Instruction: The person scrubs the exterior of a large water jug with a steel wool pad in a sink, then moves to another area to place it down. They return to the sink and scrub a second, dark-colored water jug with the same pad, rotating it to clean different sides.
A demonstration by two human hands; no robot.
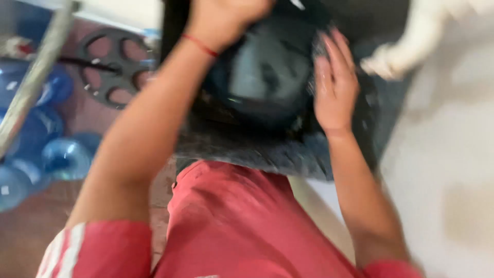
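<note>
While the left hand grips the far rim of a dark round pan, the right hand lies open-fingered against its right side, pan sitting in a dark sink near its front edge; blurred.

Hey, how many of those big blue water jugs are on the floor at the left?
About 4, though blur makes it uncertain: one upper left, one mid-left, one nearer the arm, one at the frame's edge. More may be hidden.
</note>
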